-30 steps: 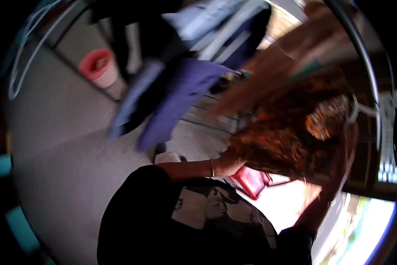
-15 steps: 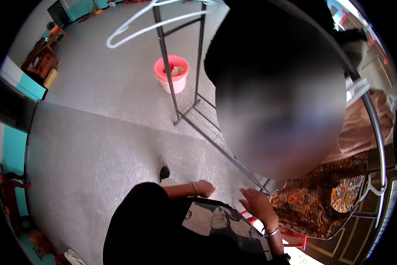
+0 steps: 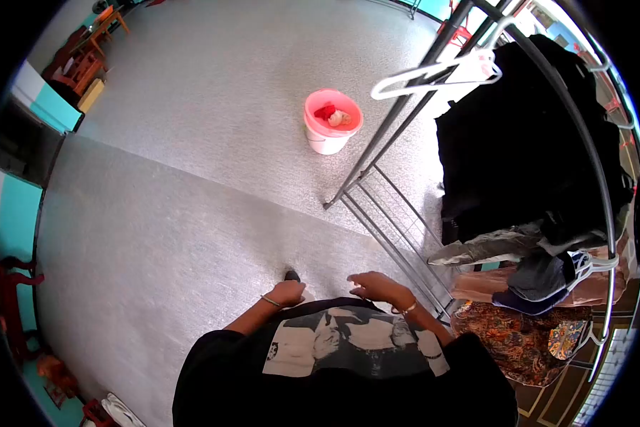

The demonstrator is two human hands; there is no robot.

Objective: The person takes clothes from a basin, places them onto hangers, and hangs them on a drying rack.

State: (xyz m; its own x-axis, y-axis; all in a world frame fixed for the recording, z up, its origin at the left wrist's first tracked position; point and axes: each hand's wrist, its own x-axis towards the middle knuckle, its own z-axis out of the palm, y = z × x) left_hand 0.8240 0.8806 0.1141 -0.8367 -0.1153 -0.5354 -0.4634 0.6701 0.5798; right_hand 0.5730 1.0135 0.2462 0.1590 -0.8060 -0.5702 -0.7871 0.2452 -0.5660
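Note:
In the head view, my left hand (image 3: 288, 292) is held low in front of my body, fingers curled in, with nothing visible in it. My right hand (image 3: 378, 286) hovers to its right, fingers loosely apart and holding nothing. Both are close to the front of my black printed shirt (image 3: 355, 341). The metal clothes rack (image 3: 398, 267) stands just beyond my right hand, which does not touch it. Hanging from it are black clothes (image 3: 526, 142), a grey garment (image 3: 541, 277) and an orange-brown patterned garment (image 3: 512, 341).
A bare white hanger (image 3: 434, 82) hangs at the rack's far end. Left of the rack, a pink bucket (image 3: 328, 139) with red and pale cloth inside stands on the grey floor (image 3: 156, 235). Wooden furniture (image 3: 85, 71) lines the left wall.
My view has shifted, so the rack and bucket appear further right. The blurred patch over the clothes is gone. Both hands sit further left in the picture, still apart.

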